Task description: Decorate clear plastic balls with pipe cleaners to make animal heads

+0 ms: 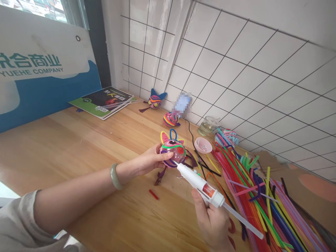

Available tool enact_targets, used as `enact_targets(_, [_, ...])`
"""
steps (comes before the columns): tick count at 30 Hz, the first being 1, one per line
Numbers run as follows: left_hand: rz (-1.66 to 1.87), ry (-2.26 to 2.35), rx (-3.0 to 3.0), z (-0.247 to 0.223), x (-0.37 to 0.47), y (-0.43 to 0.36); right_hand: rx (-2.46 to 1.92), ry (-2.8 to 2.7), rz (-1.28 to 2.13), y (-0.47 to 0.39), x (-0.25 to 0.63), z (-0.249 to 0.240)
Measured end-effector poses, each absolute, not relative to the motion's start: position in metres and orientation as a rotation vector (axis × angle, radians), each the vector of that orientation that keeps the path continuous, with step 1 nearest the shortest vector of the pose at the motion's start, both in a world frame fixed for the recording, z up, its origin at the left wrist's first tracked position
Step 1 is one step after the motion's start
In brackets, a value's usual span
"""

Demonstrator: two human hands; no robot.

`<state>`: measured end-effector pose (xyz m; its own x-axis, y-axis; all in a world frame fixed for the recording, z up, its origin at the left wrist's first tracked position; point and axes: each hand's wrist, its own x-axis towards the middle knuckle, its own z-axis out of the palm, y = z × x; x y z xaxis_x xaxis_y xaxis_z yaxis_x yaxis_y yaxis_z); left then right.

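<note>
My left hand [156, 159] grips a clear ball ornament [176, 155] trimmed with coloured pipe cleaners, with pink-and-yellow ears, a blue loop on top and a dark purple tassel hanging below. My right hand [211, 218] is wrapped round a white glue gun [194, 177], a clear glue stick poking out of its rear. The gun's tip meets or nearly meets the ball's lower side, close to my left thumb; I cannot tell whether it touches. A short red piece of pipe cleaner [153, 194] lies on the table below the tassel.
Many coloured pipe cleaners [252, 196] are heaped at the right. A pink bowl [203, 145], a glass jar [208, 125] and a black cable [193, 134] lie beyond the hands. Two finished-looking ornaments [154, 100] and a phone stand near the tiled wall; a booklet [103, 102] lies back left.
</note>
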<state>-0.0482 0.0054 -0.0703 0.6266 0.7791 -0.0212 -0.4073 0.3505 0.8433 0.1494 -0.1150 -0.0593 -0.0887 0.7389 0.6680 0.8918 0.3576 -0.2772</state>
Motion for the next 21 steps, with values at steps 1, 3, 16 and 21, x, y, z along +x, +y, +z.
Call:
enact_targets(1, [0.802,0.465,0.928,-0.071,-0.048,0.005,-1.429,-1.865,-0.262,-0.115,0.149,-0.060])
enact_targets(3, [0.796,0.461,0.934,-0.071,-0.048,0.006,-1.439,-1.859,-0.265,-0.115,0.149,-0.060])
enact_targets(16, [0.805,0.471,0.911,-0.072,-0.047,0.005,-1.406,-1.863,-0.268,-0.112,0.146,-0.050])
enact_targets(21, [0.804,0.466,0.905,-0.072,-0.047,0.006,-1.387,-1.864,-0.263,-0.111,0.146,-0.051])
